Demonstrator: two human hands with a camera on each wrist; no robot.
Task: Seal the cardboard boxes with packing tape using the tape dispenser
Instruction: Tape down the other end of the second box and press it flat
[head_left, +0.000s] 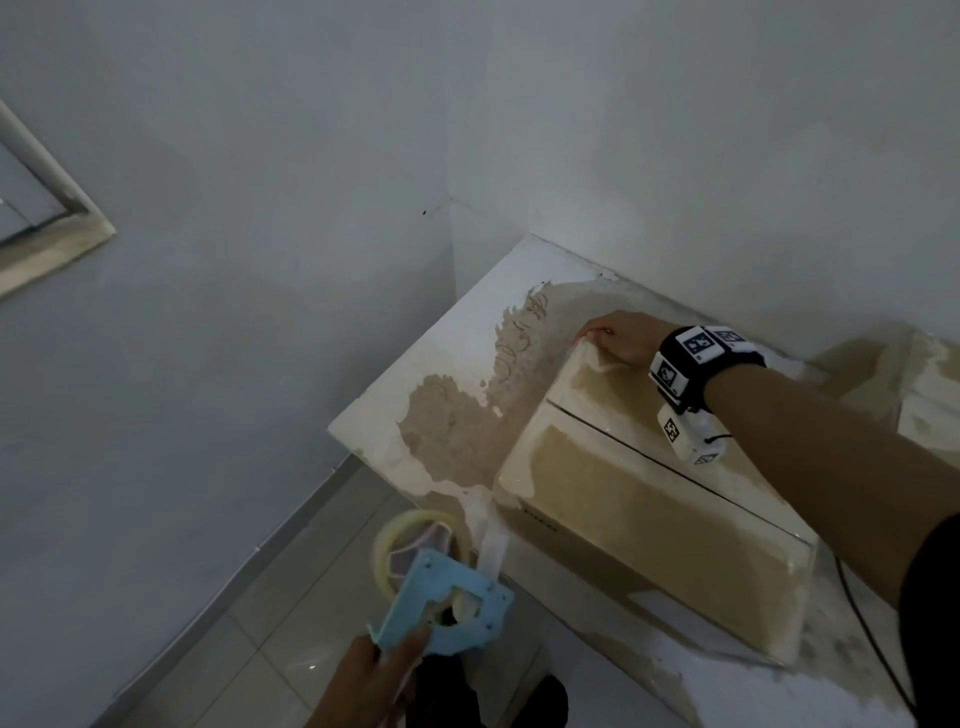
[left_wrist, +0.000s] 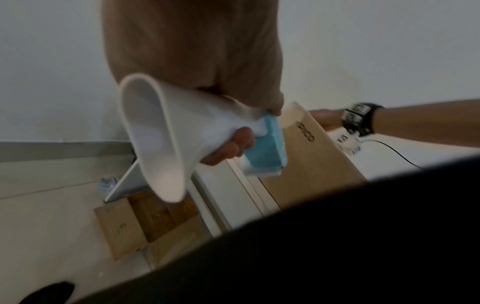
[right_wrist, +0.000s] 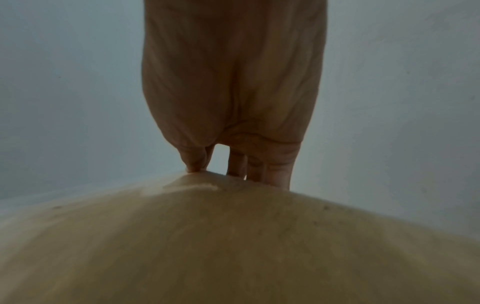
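A cardboard box (head_left: 649, 493) with closed flaps and glossy tape along its edges lies on a worn white table (head_left: 457, 364). My right hand (head_left: 618, 340) lies on its far corner. In the right wrist view the right hand (right_wrist: 233, 164) points straight over the far edge of the box (right_wrist: 233, 246), fingertips hidden behind it. My left hand (head_left: 395, 649) grips the handle of a blue tape dispenser (head_left: 447, 603) with a clear tape roll (head_left: 415, 540), held below the table's edge. A tape strip (head_left: 491, 540) runs from it up to the box's near corner. The left wrist view shows the left hand (left_wrist: 233, 144) curled round the dispenser (left_wrist: 265, 152).
A second box (head_left: 924, 395) stands at the right against the wall. A black cable (head_left: 872, 639) trails over the table beside the box. An open cardboard box (left_wrist: 155, 222) lies on the tiled floor under the table. Walls close in the table on two sides.
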